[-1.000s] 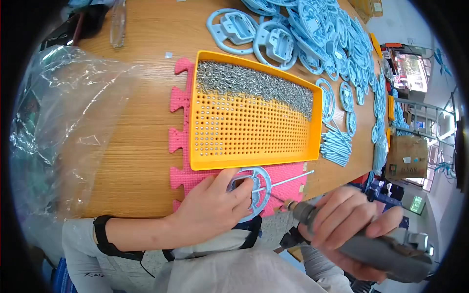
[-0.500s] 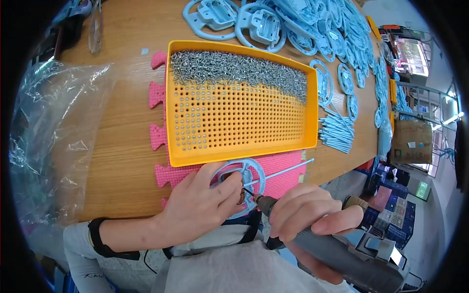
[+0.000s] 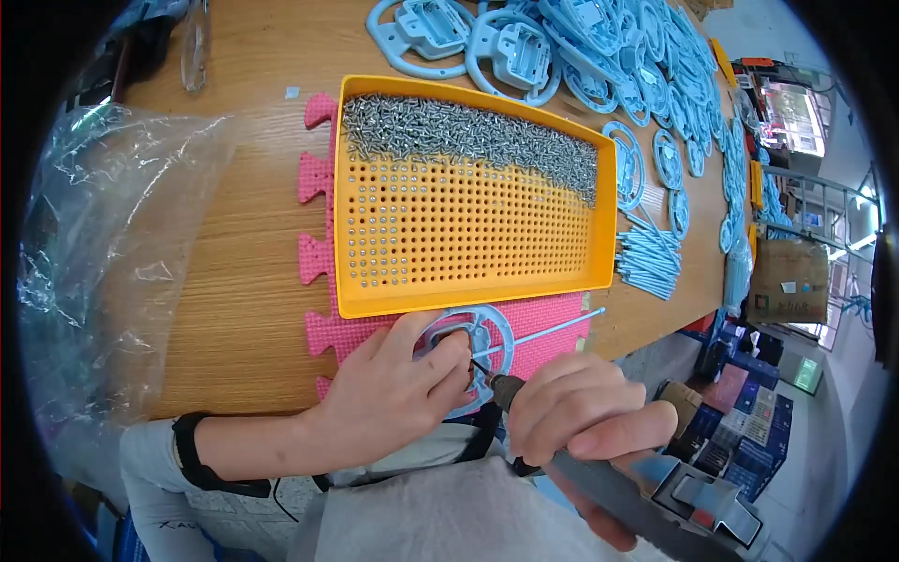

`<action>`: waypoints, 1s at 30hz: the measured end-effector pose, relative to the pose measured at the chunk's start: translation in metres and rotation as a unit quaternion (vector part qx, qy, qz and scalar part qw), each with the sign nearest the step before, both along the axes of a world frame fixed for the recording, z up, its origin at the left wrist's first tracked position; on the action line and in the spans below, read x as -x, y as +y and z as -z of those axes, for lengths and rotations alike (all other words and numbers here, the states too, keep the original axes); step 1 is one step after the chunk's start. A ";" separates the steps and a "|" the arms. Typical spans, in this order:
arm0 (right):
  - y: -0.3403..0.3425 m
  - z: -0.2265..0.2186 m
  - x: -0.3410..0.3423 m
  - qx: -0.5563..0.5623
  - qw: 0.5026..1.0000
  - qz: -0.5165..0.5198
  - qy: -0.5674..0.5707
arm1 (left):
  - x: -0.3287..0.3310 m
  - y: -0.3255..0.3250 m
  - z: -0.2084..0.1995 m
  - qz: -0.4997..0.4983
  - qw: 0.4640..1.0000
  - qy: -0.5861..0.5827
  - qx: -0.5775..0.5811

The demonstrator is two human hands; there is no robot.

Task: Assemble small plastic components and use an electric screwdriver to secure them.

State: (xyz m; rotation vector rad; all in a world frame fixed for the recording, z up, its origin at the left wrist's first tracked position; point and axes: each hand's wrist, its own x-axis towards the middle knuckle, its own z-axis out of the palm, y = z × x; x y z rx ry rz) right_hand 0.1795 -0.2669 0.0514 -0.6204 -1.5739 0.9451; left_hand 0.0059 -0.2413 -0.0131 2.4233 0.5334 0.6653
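Hands (image 3: 398,379) near tray (image 3: 478,300) (screws (image 3: 468,136) inside)

Left head-worn fisheye looked down; left hand (image 3: 393,382) and right hand (image 3: 582,412) showed close below, table (image 3: 253,281) beyond

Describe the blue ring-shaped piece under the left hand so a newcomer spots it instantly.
Find the big yellow tray; a pink mat shows along its near edge. There, the left hand holds a light-blue ring-shaped piece. Unlike the blue pieces heaped beyond the tray, it has a power driver pointed into it and a thin blue rod crossing its rim.
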 end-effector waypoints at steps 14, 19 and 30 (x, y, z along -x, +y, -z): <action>0.081 -0.022 0.020 -0.002 0.995 0.078 0.056 | 0.002 0.001 -0.003 -0.007 1.000 0.007 -0.005; 0.113 0.005 0.005 -0.025 0.998 -0.008 0.054 | 0.000 0.002 -0.004 0.001 1.000 0.009 -0.017; 0.116 0.018 0.013 -0.045 0.998 0.004 0.038 | 0.000 0.003 -0.003 -0.001 1.000 0.004 -0.025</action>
